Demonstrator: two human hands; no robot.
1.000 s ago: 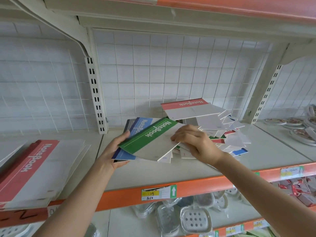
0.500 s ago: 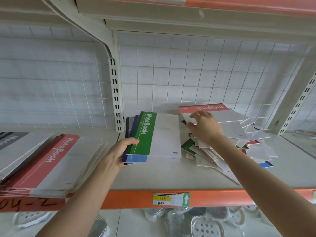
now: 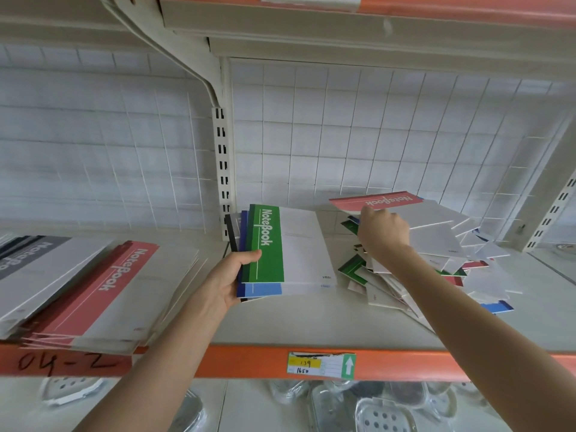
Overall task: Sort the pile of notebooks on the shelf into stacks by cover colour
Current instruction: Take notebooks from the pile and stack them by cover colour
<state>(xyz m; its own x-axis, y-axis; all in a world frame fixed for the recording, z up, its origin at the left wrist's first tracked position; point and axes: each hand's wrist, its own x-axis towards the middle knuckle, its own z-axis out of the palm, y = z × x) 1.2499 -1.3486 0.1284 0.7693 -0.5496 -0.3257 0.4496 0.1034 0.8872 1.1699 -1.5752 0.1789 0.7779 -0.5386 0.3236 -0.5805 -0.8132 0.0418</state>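
Observation:
My left hand [image 3: 230, 279] grips the spine side of a small bundle of notebooks held above the shelf, with a green-covered notebook [image 3: 286, 244] on top and blue [image 3: 261, 289] and dark ones beneath. To the right lies a loose pile of notebooks [image 3: 436, 263] with red, green and blue covers. A red-covered notebook [image 3: 402, 205] lies tilted on top of the pile. My right hand [image 3: 381, 233] reaches into the pile and holds the near edge of that red notebook.
On the left shelf section lie a stack of red-covered notebooks [image 3: 103, 288] and a grey-covered stack [image 3: 28, 260]. An upright post [image 3: 223, 169] divides the sections. The shelf has an orange front rail [image 3: 249, 361] with a price tag [image 3: 321, 365]. Plastic soap dishes [image 3: 383, 416] lie below.
The green notebook passed from my right hand onto the bundle in my left hand. My right hand moved back right into the pile and took the red notebook's edge. The view shifted left.

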